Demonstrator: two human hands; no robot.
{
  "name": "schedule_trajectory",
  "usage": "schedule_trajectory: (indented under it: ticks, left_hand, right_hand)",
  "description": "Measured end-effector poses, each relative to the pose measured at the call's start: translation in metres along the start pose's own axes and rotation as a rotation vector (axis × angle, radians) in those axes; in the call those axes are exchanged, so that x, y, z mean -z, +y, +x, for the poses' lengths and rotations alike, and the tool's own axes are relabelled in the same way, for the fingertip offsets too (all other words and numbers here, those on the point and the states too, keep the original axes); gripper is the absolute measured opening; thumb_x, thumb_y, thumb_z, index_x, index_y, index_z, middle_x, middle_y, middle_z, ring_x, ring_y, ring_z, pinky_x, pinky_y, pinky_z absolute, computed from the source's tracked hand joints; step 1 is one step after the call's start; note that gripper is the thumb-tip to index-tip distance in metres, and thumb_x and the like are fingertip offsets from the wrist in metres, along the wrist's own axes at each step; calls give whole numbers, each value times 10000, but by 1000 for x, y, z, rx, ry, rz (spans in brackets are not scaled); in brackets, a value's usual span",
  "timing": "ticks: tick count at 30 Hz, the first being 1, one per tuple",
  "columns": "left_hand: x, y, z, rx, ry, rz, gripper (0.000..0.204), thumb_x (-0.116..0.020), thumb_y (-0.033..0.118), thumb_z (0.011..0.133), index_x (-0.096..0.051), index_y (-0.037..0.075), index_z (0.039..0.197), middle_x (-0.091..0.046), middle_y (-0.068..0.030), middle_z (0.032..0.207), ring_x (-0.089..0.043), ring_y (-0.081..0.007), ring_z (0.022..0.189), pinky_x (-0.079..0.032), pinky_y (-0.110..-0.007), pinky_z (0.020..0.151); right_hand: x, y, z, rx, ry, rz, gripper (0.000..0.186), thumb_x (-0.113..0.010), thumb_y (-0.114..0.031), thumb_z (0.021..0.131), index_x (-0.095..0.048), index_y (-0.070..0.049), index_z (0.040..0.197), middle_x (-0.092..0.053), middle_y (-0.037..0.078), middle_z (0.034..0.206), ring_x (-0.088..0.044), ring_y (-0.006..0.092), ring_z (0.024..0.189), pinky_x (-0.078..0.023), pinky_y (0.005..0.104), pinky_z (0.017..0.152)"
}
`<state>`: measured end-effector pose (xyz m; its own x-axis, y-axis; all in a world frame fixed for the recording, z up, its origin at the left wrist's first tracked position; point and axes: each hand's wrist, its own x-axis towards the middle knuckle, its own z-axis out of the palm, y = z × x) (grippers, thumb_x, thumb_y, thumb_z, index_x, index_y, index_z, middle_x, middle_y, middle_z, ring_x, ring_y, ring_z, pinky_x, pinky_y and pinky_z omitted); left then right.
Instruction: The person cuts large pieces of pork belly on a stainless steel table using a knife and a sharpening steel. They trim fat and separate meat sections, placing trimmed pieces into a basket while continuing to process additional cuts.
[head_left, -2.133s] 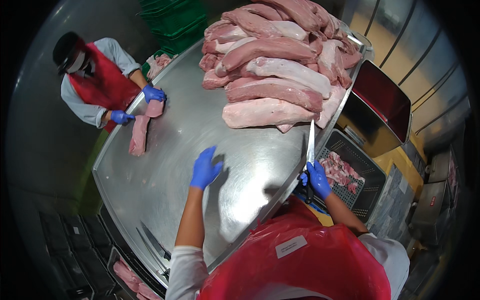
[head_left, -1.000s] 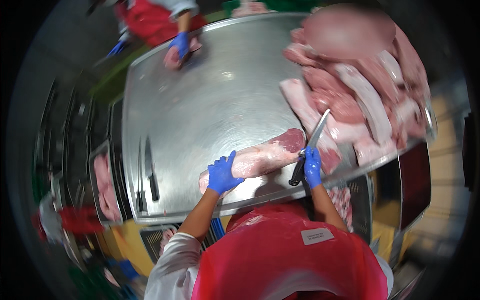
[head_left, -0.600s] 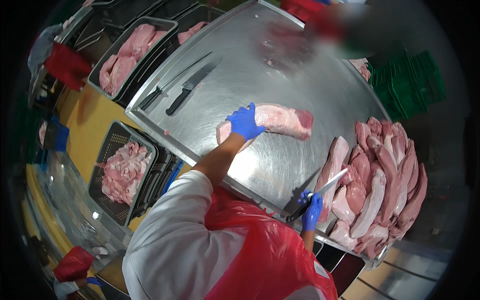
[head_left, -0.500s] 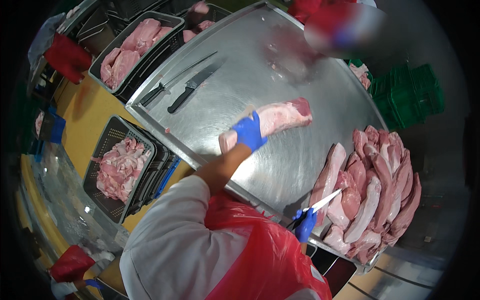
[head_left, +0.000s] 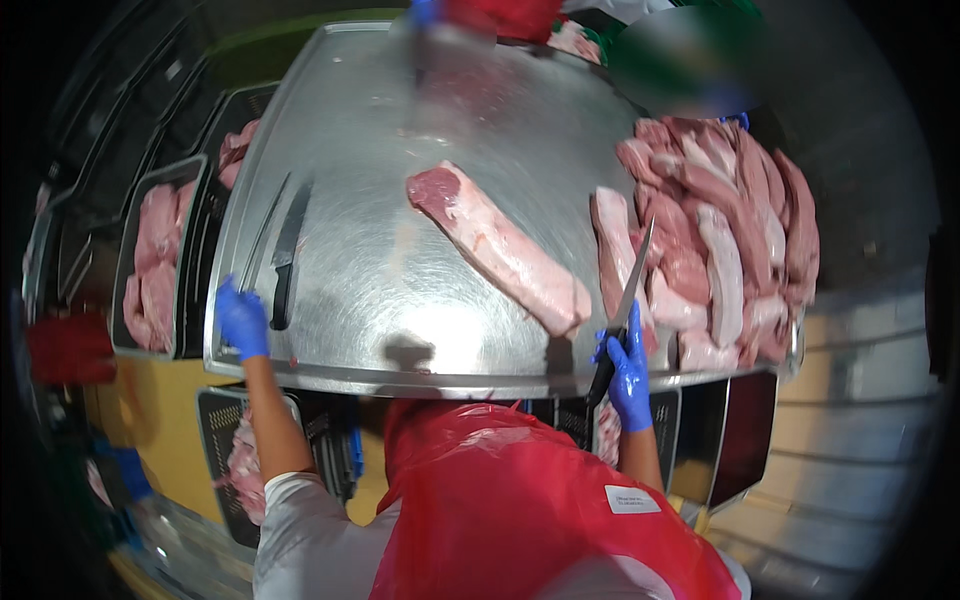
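Holding knife in right grip, left grip perhaps touching rod

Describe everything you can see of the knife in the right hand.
The knife has a long, narrow, grey, metal-looking blade tapering to a point, and a black handle. The right hand holds it by the handle, whose butt end shows below the fingers. It slants, tip away from the person and slightly rightward, across the view of the meat; whether the blade touches it cannot be told.
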<state>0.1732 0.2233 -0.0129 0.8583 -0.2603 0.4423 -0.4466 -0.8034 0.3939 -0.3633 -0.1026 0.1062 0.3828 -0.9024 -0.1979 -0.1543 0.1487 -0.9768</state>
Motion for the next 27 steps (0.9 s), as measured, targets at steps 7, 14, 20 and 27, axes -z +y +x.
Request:
schedule_trajectory:
  ticks: [7, 14, 20, 27]
  left_hand:
    - [-38, -145, 15, -170, -199, 386, 286, -697, 279, 822, -646, 6, 887, -620, -265, 1001, -603, -421, 943, -498, -504, 810]
    - [-33, -78, 16, -99, -288, 114, 214, -578, 180, 889, -593, -28, 938, -612, -268, 901, -606, -454, 864, -475, -515, 767]
    - [-35, -74, -21, 15, -338, 199, 350, -681, 147, 732, -629, -49, 1016, -634, -292, 968, -626, -447, 963, -498, -497, 849]
    - [-16, -52, -44, 382, -485, -277, 259, -680, 201, 719, -690, -57, 750, -659, -175, 644, -641, -275, 503, -513, -418, 504]
  right_hand:
    - [-15, 80, -49, 199, 90, -472, 634, -548, -61, 958, -308, -66, 1544, -575, 153, 1354, -582, 213, 1178, -441, 314, 1012]
    - [-15, 53, -56, 158, 206, -277, 634, -582, -66, 930, -360, -83, 1523, -551, 187, 1404, -550, 200, 1234, -426, 321, 1030]
    - [11, 64, -56, 501, 255, -501, 602, -593, -85, 927, -412, -115, 1501, -643, 214, 1004, -636, 309, 902, -498, 379, 861]
    - [25, 56, -106, 440, 167, -607, 572, -589, -72, 919, -456, -119, 1473, -607, 219, 938, -597, 371, 866, -480, 444, 803]
